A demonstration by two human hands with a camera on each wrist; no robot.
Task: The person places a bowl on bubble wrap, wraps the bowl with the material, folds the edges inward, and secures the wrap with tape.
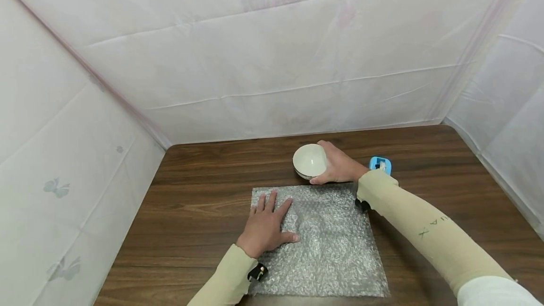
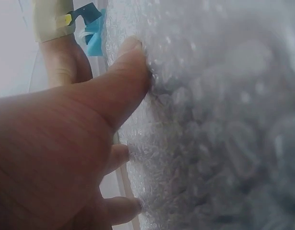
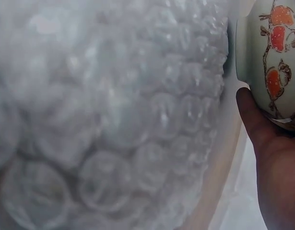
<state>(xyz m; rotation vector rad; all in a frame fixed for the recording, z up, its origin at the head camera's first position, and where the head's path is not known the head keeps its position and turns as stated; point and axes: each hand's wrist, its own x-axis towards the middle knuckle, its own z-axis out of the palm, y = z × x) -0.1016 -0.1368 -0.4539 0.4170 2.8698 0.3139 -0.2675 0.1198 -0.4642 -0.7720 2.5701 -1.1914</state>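
Observation:
A square sheet of bubble wrap (image 1: 323, 244) lies flat on the wooden table. My left hand (image 1: 265, 228) rests on its left part with fingers spread, the thumb pointing right. Just beyond the sheet's far edge, my right hand (image 1: 337, 162) grips a white bowl (image 1: 309, 160) from its right side, thumb on the near side and fingers behind. In the right wrist view the bowl's outer wall (image 3: 274, 62) shows orange fruit and brown branches, with the thumb low against it near the foot.
A blue tape dispenser (image 1: 380, 164) stands right of the bowl, partly behind my right wrist. The dark wooden table (image 1: 191, 211) ends at white sheeting (image 1: 263, 84) hung behind it and along both sides.

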